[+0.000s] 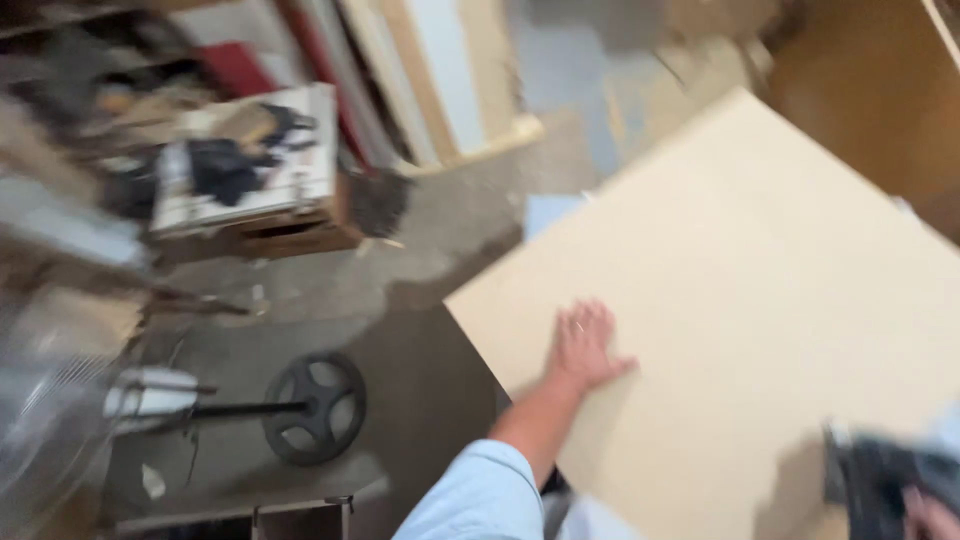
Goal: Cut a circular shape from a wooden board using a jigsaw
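The left hand [583, 345] lies flat and spread, fingers together-ish and palm down, on a large pale board [760, 300] that fills the frame from 12 to 5 o'clock, tilted so one corner points to 9 o'clock near the hand. The light blue sleeve [480, 495] runs down to 6 o'clock. At 4 o'clock the right hand [930, 515] is only partly in view at the frame edge, against a dark tool [880, 480] resting on the board; whether it grips the tool I cannot tell, the picture being blurred there. The step in hand looks like steadying or shifting the board with the left palm while the tool waits at the near edge. The next move, as I judge it, calls for firm downward pressure so the board does not slide, and a sure hold on the tool. Off the board, at 8 o'clock, a fan [60, 420] with a round black base [313, 408] lies on the floor [420, 250], and a box [250, 165] sits at 10 o'clock.
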